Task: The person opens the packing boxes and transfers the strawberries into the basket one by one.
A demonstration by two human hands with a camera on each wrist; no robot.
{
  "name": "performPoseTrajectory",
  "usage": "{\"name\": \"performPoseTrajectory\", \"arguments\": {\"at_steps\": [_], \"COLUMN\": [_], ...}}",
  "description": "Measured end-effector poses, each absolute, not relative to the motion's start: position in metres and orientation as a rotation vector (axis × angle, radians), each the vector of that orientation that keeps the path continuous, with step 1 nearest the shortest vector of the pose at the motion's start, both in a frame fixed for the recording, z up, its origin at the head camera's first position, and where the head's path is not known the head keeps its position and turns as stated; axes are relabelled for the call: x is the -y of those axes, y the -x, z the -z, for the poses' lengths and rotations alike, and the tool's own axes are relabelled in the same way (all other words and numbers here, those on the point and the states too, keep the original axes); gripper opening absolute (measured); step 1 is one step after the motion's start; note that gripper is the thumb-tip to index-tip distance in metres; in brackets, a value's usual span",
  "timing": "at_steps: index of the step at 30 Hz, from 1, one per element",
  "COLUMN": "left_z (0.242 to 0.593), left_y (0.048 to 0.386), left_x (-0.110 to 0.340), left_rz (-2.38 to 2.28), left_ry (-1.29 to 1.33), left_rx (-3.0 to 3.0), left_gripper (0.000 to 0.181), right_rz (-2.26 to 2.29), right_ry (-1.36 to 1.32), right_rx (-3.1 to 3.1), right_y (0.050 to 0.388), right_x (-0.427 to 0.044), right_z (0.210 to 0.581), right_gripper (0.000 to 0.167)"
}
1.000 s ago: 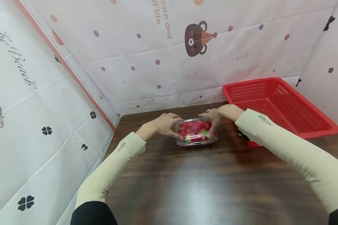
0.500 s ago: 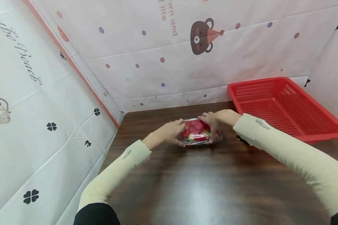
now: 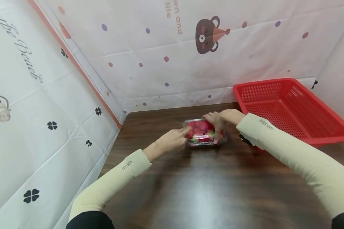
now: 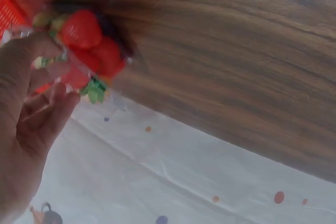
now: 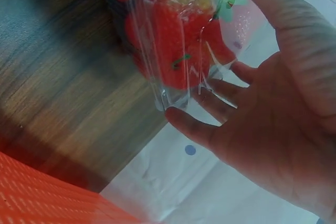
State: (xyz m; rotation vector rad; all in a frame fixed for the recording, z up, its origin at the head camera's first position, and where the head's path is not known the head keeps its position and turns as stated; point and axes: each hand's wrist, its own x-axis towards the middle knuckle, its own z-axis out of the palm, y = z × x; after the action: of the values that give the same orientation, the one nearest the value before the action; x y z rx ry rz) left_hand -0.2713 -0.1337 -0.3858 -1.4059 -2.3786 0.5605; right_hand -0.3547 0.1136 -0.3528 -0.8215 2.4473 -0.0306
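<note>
A clear plastic box of strawberries (image 3: 200, 132) stands on the brown wooden table. My right hand (image 3: 216, 122) holds its right end, thumb at the near side and fingers at the far side. In the right wrist view, the fingers of my right hand (image 5: 262, 108) reach along the clear lid. My left hand (image 3: 175, 138) is at the box's left end, fingers curled, one finger over the lid. The left wrist view has the thumb and bent fingers of my left hand (image 4: 31, 108) at the plastic edge beside the strawberries (image 4: 94, 45); some blur hides the exact contact.
A red perforated plastic basket (image 3: 292, 111) stands at the back right, behind my right forearm. A small dark thing (image 3: 244, 140) shows partly beneath the right sleeve. White printed sheets (image 3: 166, 70) rise behind and beside the wooden table (image 3: 200, 187).
My left hand has drawn slightly back towards me and its fingers have curled at the box's left end. My right hand stays on the right end. The head view has shifted a little.
</note>
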Motion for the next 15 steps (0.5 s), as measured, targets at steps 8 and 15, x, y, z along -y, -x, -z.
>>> {"name": "performPoseTrajectory", "arguments": {"at_steps": [8, 15], "left_z": [0.406, 0.421], "left_y": [0.267, 0.260], "left_x": [0.121, 0.106], "left_rz": [-0.774, -0.809], "left_ry": [1.182, 1.041], "left_rx": [2.160, 2.134], "left_gripper": [0.021, 0.023], "right_rz": [0.063, 0.114], "right_ry": [0.682, 0.589], "right_rx": [-2.471, -2.473], "right_y": [0.372, 0.368], "right_x": [-0.117, -0.127], "right_z": [0.363, 0.356], "right_gripper": [0.135, 0.138]}}
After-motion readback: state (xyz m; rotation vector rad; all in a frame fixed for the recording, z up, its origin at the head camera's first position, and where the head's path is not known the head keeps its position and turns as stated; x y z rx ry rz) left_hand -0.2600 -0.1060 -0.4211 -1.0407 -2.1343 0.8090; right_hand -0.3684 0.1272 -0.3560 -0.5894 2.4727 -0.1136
